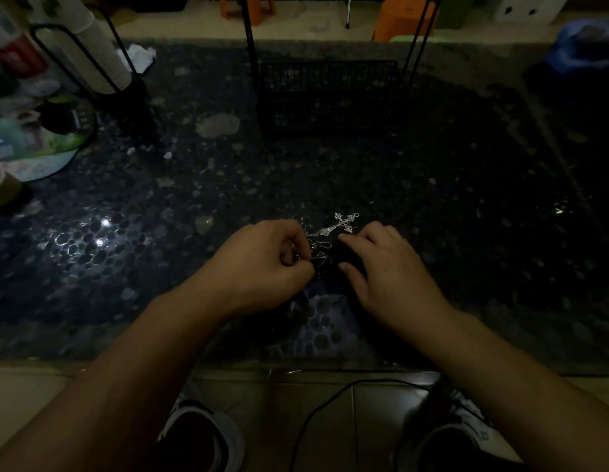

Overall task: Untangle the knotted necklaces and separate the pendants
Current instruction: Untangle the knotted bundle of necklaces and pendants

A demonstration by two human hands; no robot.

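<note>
The person is sitting at a dark, pebble-patterned glass table (466,206), working in poor light with both hands close together near its front edge. The left hand (262,264) is curling its fingers in, and its fingertips seem to be pinching a strand of the tangled silver chains (319,255) — the light is too dim to make out exactly which loop it is holding. The right hand (384,267) is lying with fingers loosely extended, index fingertip reaching toward the base of the ornate silver cross pendant (343,223); it is not gripping anything that can be seen, though whether a fingertip is pressing a chain flat cannot be told.

The cross pendant is lying on the glass just beyond the two hands, tilted, with its lower end running down into the bunched chains between the hands. The chains are bunching in a small cluster of loops right at the left fingertips.

Judging by this, the task is sitting at an early or middle stage: one pendant is showing clear of the knot, but the chains are not yet separated, and any second pendant is not visible — probably buried in the cluster or under a hand. A black wire basket (330,97) is standing farther back on the table, well apart from the work.
</note>
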